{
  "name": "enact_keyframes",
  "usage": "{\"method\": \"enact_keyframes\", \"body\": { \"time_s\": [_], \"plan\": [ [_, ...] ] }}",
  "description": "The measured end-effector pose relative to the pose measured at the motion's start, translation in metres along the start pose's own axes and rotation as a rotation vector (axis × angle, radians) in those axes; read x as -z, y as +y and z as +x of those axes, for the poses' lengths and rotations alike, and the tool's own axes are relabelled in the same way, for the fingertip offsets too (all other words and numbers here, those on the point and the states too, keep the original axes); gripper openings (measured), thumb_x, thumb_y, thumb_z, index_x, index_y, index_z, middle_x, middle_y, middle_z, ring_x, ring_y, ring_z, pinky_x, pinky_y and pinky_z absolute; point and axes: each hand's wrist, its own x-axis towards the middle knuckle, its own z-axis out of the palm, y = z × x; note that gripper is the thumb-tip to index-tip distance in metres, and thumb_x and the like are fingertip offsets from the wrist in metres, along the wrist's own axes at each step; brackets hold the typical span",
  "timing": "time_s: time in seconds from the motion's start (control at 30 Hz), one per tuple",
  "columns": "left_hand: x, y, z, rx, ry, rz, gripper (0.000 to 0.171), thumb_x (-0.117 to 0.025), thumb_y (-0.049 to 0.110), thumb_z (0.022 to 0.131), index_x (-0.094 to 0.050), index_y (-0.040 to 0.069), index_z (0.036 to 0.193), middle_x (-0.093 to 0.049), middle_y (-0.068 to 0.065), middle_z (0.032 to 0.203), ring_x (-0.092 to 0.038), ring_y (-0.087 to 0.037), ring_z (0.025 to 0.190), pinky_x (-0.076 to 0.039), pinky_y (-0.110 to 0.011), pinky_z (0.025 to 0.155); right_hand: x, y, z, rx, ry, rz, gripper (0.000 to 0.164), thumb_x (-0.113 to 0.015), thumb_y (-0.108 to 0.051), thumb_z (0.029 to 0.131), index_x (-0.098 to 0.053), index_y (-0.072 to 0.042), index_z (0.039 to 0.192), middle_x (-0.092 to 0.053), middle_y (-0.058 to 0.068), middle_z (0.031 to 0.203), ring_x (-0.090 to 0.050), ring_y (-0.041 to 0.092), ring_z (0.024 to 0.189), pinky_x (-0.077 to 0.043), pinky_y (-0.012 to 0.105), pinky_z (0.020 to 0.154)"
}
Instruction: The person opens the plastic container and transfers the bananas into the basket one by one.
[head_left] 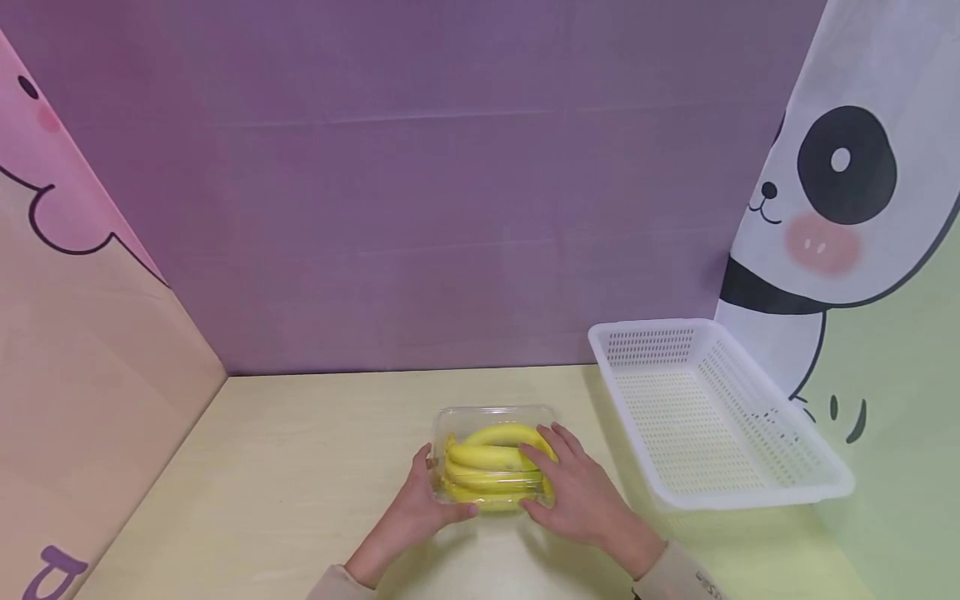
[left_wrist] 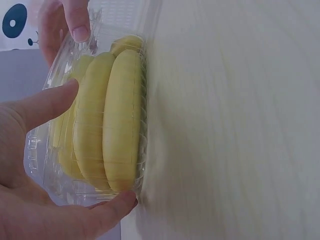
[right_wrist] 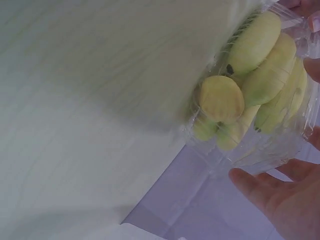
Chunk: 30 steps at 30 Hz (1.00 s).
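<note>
A clear plastic clamshell box [head_left: 468, 414] with several yellow bananas [head_left: 491, 457] inside sits at the front middle of the table. My left hand [head_left: 417, 505] holds its left side, thumb along the near edge and fingers on the side wall. On the opposite side, my right hand [head_left: 579, 493] grips the box, its fingers spread over the right part of the lid and its thumb at the near edge. In the left wrist view, the lid lies over the bananas [left_wrist: 122, 120]. Banana tips [right_wrist: 240, 75] show through the wall in the right wrist view.
A white perforated plastic basket [head_left: 750, 498] stands to the right of the box, near the right wall. Behind the pale wooden table [head_left: 285, 467] rises a purple backdrop [head_left: 420, 208]. Cartoon-printed panels [head_left: 97, 333] flank the table on both sides.
</note>
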Motion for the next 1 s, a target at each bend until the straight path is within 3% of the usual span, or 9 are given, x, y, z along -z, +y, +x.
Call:
{"method": "enact_keyframes", "body": {
  "time_s": [0.37,0.6,1.0],
  "plan": [
    [0.001,-0.002,0.001,-0.010,-0.019,-0.020,0.121,-0.093,0.019,0.072,-0.008,-0.010,0.154,-0.036,-0.037,0.149,-0.042,-0.052,0.135,-0.037,-0.065,0.107,-0.004,0.006,0.002,0.101,0.084,-0.080,0.059,-0.078,-0.042,0.080,-0.065,-0.014,0.130,-0.057,0.021,0.139,-0.053,0.044,0.129,-0.060,0.049,0.078],
    [0.001,-0.003,0.001,-0.028,-0.027,-0.027,0.120,-0.092,0.018,0.073,-0.009,-0.010,0.154,-0.036,-0.038,0.149,-0.042,-0.053,0.135,-0.037,-0.065,0.107,-0.005,0.007,0.002,0.124,0.081,-0.110,0.058,-0.076,-0.041,0.081,-0.065,-0.012,0.130,-0.058,0.021,0.139,-0.055,0.045,0.128,-0.060,0.049,0.074],
    [0.004,-0.001,0.002,-0.021,-0.068,-0.038,0.118,-0.090,0.019,0.077,-0.005,-0.009,0.154,-0.035,-0.036,0.150,-0.041,-0.054,0.135,-0.037,-0.067,0.106,-0.006,0.013,0.005,0.191,0.165,-0.153,0.054,-0.077,-0.042,0.077,-0.069,-0.013,0.122,-0.066,0.018,0.128,-0.061,0.045,0.120,-0.060,0.050,0.071]
  ]
}}
